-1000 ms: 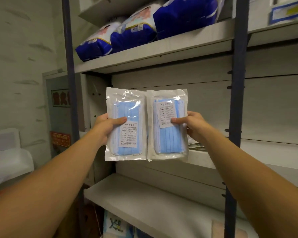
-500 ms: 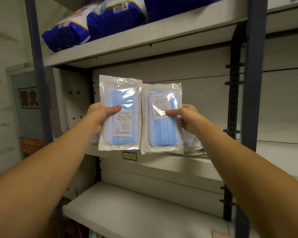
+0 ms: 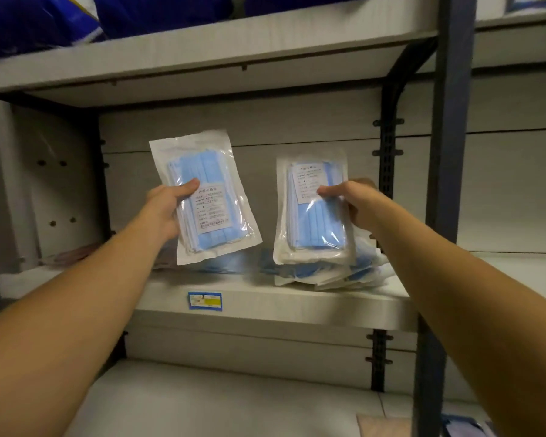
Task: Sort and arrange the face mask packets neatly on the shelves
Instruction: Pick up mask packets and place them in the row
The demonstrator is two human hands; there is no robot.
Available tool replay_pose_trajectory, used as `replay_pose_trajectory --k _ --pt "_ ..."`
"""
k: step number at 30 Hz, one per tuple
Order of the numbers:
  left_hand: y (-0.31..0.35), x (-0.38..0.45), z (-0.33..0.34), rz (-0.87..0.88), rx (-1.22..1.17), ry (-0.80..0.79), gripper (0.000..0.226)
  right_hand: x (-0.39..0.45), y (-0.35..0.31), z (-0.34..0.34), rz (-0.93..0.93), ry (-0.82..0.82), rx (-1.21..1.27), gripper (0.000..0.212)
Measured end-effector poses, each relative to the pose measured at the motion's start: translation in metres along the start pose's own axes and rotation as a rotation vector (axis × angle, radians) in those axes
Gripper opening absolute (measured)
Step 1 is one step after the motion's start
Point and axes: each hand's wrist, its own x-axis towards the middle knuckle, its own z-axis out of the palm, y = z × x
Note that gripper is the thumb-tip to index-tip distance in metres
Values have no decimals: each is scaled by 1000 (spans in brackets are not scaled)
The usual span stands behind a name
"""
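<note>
My left hand [image 3: 166, 206] grips a clear packet of blue face masks [image 3: 212, 197], tilted slightly, held above the middle shelf [image 3: 265, 298]. My right hand [image 3: 353, 200] pinches a second mask packet [image 3: 312, 216], upright, its lower edge just over a loose pile of more mask packets [image 3: 328, 272] lying on that shelf. The two held packets are apart, with a gap between them. Each packet shows a white printed label on its front.
Dark blue bags [image 3: 158, 11] sit on the upper shelf [image 3: 234, 42]. A dark metal upright [image 3: 448, 152] stands right of my right hand. A blue price tag [image 3: 205, 301] is stuck on the middle shelf's edge. The lower shelf [image 3: 234, 398] holds a few items at its right end.
Both hands have moved forward towards the middle shelf and spread apart. The two packets, side by side before, are now separated, and the right one has come down over the pile.
</note>
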Motion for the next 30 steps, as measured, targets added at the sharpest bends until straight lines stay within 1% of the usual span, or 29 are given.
replay_pose_trajectory --k 2,4,5,8,11,15,17,19,21,23,25,28,30 --pt "-6 12 2 -13 -20 -14 44 0 5 -6 43 67 -51 41" --pt "-11 24 3 -33 -34 -50 47 2 10 -12 70 121 -111 34" --pt "-14 29 3 -42 -40 -67 50 3 12 -15 76 145 -140 37" --pt "-21 44 4 -54 -43 -110 58 8 19 -18 100 207 -227 56" --pt "-29 58 7 -60 -40 -147 51 11 26 -14 106 247 -369 58" --pt "-38 73 15 -77 -28 -191 51 19 35 -10 162 228 -560 71" --pt "-39 78 21 -79 -21 -211 48 21 37 -8 195 224 -617 71" --pt "-40 79 29 -83 -17 -238 50 22 38 -7 222 225 -651 73" --pt "-42 79 36 -86 -12 -268 52 24 42 -8 244 224 -655 79" --pt "-43 78 43 -85 -6 -288 49 21 45 -10 266 221 -668 84" --pt "-44 77 49 -81 -8 -307 47 17 48 -12 291 220 -713 82" --pt "-44 77 58 -79 -18 -312 50 13 51 -16 304 220 -744 72" --pt "-43 76 66 -83 -18 -314 47 12 50 -16 306 208 -764 76"
